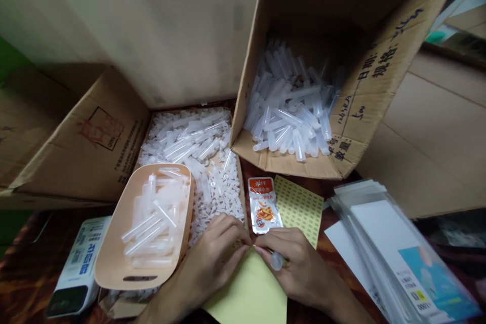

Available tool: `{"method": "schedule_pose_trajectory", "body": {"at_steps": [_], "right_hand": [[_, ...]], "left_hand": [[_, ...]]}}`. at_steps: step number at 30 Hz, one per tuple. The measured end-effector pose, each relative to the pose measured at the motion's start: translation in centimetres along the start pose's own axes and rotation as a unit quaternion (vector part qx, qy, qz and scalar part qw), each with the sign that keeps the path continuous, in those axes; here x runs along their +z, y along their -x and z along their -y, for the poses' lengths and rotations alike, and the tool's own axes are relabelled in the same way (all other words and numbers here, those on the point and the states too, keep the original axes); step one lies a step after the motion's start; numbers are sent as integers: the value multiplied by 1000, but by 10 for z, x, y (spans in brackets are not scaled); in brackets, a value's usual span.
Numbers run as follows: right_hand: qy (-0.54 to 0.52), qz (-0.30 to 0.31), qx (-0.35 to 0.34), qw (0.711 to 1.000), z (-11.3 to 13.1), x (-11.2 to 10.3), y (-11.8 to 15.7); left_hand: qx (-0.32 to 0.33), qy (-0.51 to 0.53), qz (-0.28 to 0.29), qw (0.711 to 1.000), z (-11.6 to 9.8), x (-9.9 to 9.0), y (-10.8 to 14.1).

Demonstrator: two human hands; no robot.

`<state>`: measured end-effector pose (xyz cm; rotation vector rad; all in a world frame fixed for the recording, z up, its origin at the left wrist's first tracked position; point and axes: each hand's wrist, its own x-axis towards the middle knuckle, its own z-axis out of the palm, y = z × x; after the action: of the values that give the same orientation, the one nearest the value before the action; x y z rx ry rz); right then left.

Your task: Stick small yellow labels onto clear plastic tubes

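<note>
My left hand [224, 245] is closed in a pinch near the top of a pale yellow sheet [252, 288]; whatever sits between its fingertips is too small to make out. Fingertip to fingertip with it, my right hand [294, 258] is closed around a translucent plastic tube [276, 261], whose round end pokes out below the fingers. Just beyond both hands lie a red and silver snack packet [264, 202] and a yellow sticker sheet [299, 205] covered in rows of small dark dots.
A peach basket [104, 263] of tubes stands left, beside a white boxed device [81, 258]. Behind it, a shallow carton holds small white caps [218, 202] and tubes. A tilted cardboard box [364, 121] holds more tubes [288, 116]. Plastic sleeves [375, 223] lie right; another carton [87, 136] stands left.
</note>
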<state>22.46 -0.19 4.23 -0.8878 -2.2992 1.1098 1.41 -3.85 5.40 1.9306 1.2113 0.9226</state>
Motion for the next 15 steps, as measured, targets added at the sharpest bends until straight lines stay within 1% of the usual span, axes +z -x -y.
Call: {"method": "schedule_pose_trajectory", "body": {"at_steps": [6,9,12,15], "right_hand": [[74,15,-47,996,2,-4,1],[87,18,-65,994,4,-6,0],[92,21,-69,993,4,-6,1],[90,29,-57,994,3,-6,1]], "left_hand": [[-7,-6,37,999,0,0,2],[-14,-5,41,999,0,1,2],[-14,4,36,999,1,1,2],[-7,2,34,999,2,2,2]]}}
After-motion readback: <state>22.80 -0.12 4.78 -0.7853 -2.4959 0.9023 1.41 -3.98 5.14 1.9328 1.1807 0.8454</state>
